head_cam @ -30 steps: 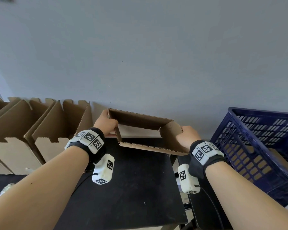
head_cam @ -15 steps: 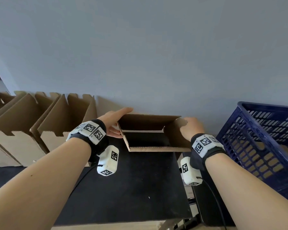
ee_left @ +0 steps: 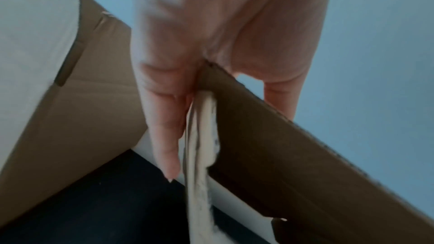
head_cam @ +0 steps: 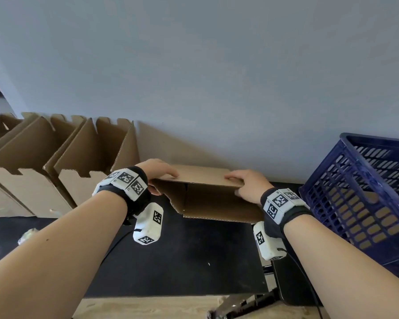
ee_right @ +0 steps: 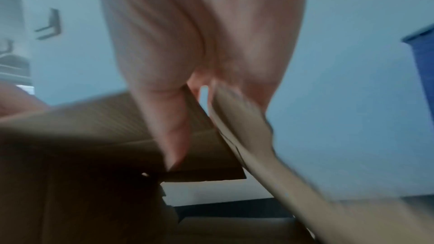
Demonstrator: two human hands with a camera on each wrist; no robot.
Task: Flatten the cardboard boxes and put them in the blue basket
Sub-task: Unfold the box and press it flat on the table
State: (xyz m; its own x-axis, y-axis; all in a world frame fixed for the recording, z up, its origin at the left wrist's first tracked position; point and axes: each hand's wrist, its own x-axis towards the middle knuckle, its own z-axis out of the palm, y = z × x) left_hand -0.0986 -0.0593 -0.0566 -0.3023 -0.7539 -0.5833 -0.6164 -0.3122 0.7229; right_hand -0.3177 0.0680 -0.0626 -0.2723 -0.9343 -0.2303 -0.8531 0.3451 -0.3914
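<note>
Both hands held one corrugated cardboard box (head_cam: 207, 196) above the matte black table (head_cam: 182, 261), between the upright boxes and the basket. The box was nearly collapsed, its plain brown top panel lying flat over a shadowed lower panel with a notched, wavy cut edge. The left hand (head_cam: 158, 171) pinched the box's left end, fingers lying extended on top and the thumb (ee_left: 164, 127) underneath against the fluted edge. The right hand (head_cam: 247, 185) pinched the right end likewise, fingers close together over the panel, thumb (ee_right: 169, 127) below. The blue basket (head_cam: 364, 192), a rigid plastic lattice of slotted holes, stood just right of the table. Open tab-edged cardboard boxes (head_cam: 62, 162) stood in a row at left.
</note>
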